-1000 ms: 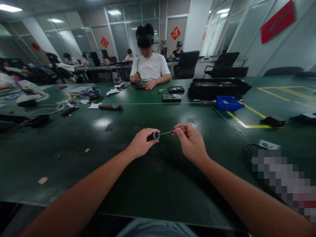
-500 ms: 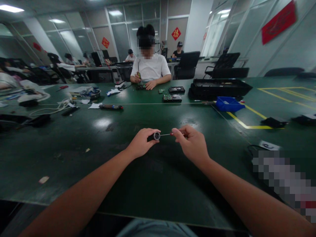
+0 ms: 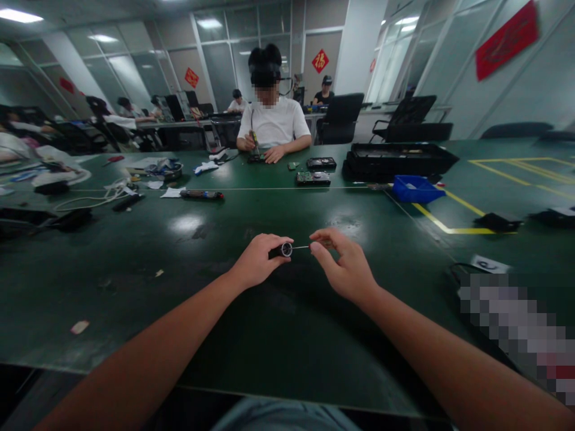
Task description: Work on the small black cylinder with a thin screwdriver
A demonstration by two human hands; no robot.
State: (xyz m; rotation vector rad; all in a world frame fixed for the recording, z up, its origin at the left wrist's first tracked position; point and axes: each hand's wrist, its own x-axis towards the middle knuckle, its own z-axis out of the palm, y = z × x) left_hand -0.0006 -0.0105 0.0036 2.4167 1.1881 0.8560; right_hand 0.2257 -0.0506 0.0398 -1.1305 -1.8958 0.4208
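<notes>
My left hand (image 3: pixel 258 261) is closed round a short black screwdriver handle (image 3: pixel 282 250) whose silver open end faces right. My right hand (image 3: pixel 344 265) pinches a thin metal bit (image 3: pixel 300 246) between thumb and fingers, its tip right at the handle's opening. Most of the bit lies hidden inside my fingers. Both hands hover just above the dark green table (image 3: pixel 202 287), near its middle.
Across the table a person in a white shirt (image 3: pixel 273 123) works with a tool. Hard drives (image 3: pixel 313 178), a black tray (image 3: pixel 398 158), a blue bin (image 3: pixel 415 188), a pen-like tool (image 3: pixel 200 194) and cables (image 3: pixel 105 191) lie beyond my hands. A blurred object (image 3: pixel 516 323) sits at the right.
My right hand has slid left towards the handle, so less of the thin bit shows between the hands. My left hand has stayed almost in place.
</notes>
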